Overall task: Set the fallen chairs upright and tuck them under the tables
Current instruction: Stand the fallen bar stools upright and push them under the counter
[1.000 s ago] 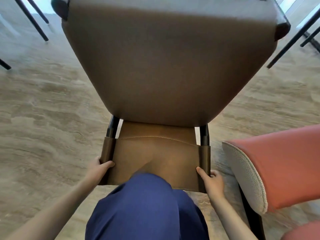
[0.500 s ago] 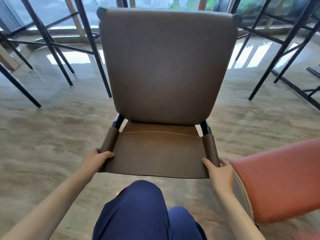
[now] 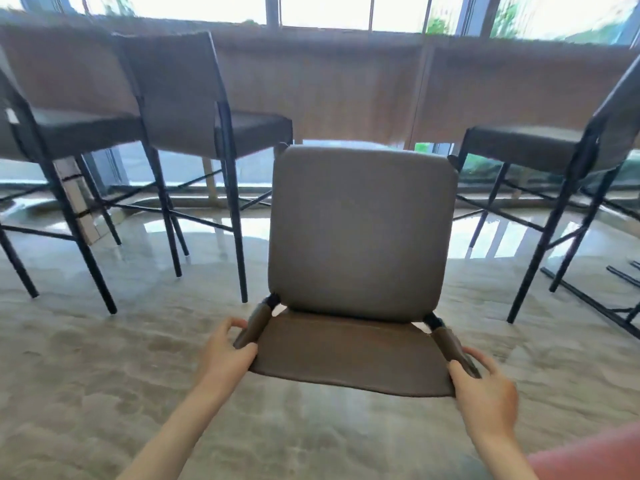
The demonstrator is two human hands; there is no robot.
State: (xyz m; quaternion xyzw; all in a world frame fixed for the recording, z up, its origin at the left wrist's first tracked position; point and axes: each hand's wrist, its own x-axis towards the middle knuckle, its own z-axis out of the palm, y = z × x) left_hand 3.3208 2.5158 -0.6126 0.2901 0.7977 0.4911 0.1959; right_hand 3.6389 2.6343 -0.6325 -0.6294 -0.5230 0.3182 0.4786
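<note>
Both hands held a brown chair [image 3: 360, 237] by the two ends of its backrest [image 3: 346, 355]. The left hand [image 3: 225, 355] curled round the left post, and the right hand [image 3: 485, 389] curled round the right post. The seat lay just beyond the hands. Past it stood a long table [image 3: 346, 91] along the windows. Two dark chairs [image 3: 166, 109] stood well apart from the left hand, further out, and another chair [image 3: 554, 147] stood beyond the right hand. A pink cushion [image 3: 588, 459] lay near the right forearm.

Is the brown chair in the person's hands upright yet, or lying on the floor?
Upright, it seems: the chair shows its seat from above, and the left hand and right hand grip its backrest top. Its feet are hidden.
</note>
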